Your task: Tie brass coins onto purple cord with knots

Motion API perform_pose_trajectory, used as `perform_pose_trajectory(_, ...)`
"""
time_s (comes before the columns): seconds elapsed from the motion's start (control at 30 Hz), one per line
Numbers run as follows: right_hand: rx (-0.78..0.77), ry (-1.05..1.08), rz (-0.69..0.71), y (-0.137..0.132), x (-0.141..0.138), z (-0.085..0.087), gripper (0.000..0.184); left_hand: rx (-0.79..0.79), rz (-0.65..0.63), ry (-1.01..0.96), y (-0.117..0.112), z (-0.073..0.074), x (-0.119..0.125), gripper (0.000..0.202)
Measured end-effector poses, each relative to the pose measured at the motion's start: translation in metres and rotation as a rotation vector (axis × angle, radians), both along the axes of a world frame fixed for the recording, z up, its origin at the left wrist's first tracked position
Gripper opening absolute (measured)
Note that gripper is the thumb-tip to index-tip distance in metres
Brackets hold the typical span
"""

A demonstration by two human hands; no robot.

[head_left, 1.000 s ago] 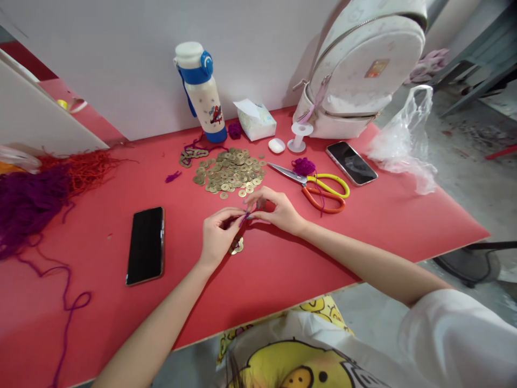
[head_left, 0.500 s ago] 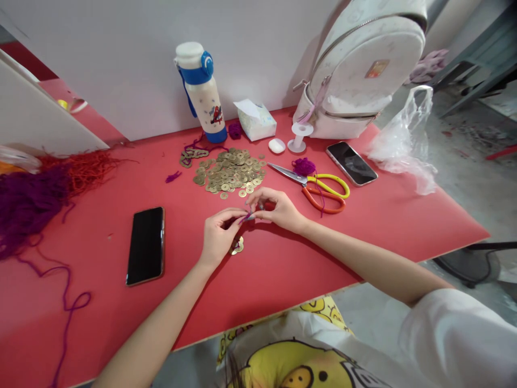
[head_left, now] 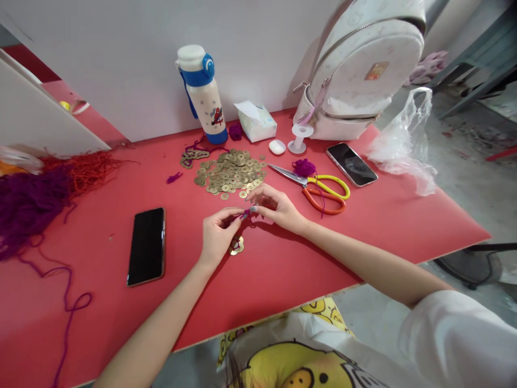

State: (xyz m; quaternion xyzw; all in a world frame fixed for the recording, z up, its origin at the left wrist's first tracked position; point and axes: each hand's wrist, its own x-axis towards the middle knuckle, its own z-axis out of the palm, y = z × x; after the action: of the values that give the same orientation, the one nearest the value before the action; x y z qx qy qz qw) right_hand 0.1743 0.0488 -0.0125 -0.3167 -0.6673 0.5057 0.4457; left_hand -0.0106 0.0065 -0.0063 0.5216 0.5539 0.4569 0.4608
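Observation:
Purple yarn point(head_left: 247, 213) is pinched between my two hands over the middle of the red table. My left hand point(head_left: 220, 231) holds it between thumb and fingertips. From the other side, my right hand point(head_left: 277, 207) grips the yarn at its fingertips, with a short loop hanging below. A small cluster of brass coins point(head_left: 237, 246) tied with purple yarn lies on the table beside my left hand. Just beyond both hands spreads a heap of brass coins point(head_left: 234, 171) with centre holes. Scissors point(head_left: 319, 188) with yellow and orange handles lie to the right.
Purple fibre point(head_left: 32, 199) is piled at left, near a black phone point(head_left: 146, 247). Behind the coins stand a bottle point(head_left: 205, 99), a tissue pack point(head_left: 258, 125) and a white spool point(head_left: 299, 139). A backpack point(head_left: 363, 75), another phone point(head_left: 351, 164) and a plastic bag point(head_left: 404, 140) occupy the right.
My right fingers have shifted slightly on the yarn, and a small purple loop now shows below the fingertips. My left hand has barely moved.

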Motion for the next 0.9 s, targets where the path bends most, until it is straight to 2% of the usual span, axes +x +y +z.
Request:
perform_pose_trajectory(0.3,-0.022,-0.011,0.063,-0.0021,-0.0012,-0.0009,0.021,-0.001,-0.016,-0.043,0.0007,0.0025,0.0038,0.024)
perform_pose_trajectory(0.4,-0.068,0.047,0.077,-0.0020,-0.0021,-0.0011,0.024,-0.025,0.000,-0.076,-0.0002,0.0061,0.0061,0.026)
perform_pose_trajectory(0.57,-0.159,0.177,0.132,-0.0017,-0.0030,-0.0008,0.024,-0.098,0.031,-0.116,-0.0026,0.0103,0.0063,0.017)
perform_pose_trajectory(0.73,-0.227,0.209,0.068,-0.0020,-0.0023,0.0001,0.027,-0.127,0.084,-0.122,-0.0023,0.0074,0.0037,0.018)
perform_pose_trajectory(0.8,-0.203,0.162,0.005,-0.0030,-0.0030,0.0003,0.027,-0.122,0.115,-0.118,-0.0011,0.0055,0.0023,0.020)
perform_pose_trajectory(0.9,-0.121,-0.045,-0.023,-0.0049,-0.0050,-0.0001,0.026,-0.096,0.149,-0.091,0.0006,0.0025,0.0001,0.024)
